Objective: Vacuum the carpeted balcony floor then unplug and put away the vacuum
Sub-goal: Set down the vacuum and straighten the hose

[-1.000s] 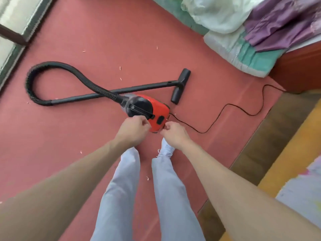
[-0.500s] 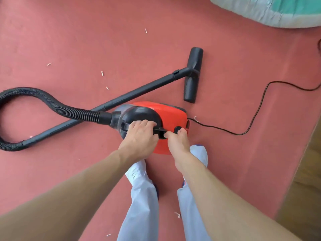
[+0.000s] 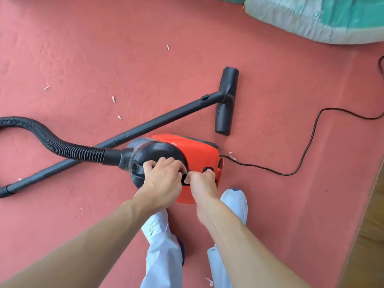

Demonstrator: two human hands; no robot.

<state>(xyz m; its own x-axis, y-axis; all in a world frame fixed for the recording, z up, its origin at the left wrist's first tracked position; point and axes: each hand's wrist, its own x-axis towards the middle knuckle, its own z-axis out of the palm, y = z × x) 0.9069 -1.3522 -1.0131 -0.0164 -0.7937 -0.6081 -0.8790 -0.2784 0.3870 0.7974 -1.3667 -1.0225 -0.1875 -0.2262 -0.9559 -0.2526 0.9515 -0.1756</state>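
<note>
A red and black canister vacuum (image 3: 195,151) lies on the red carpet (image 3: 99,50) just in front of my feet. My left hand (image 3: 164,178) grips the black carry handle on top of it, fingers curled over the bar. Right beside it, my right hand (image 3: 202,182) holds the rear end of the same handle, with a fingertip at the black switch (image 3: 208,169). The ribbed hose (image 3: 54,141) loops off to the left. The wand (image 3: 166,117) runs back to the floor nozzle (image 3: 227,100). The power cord (image 3: 307,147) trails from the vacuum's rear to the right.
Small pale scraps (image 3: 113,99) lie scattered on the carpet, mostly to the left of the wand. Folded grey-green bedding (image 3: 322,19) lies at the top right. A strip of wooden floor (image 3: 374,235) borders the carpet on the right.
I have bent closer to the vacuum. Both hands came down from above it onto its top, the left closing round the handle and the right settling by the switch.
</note>
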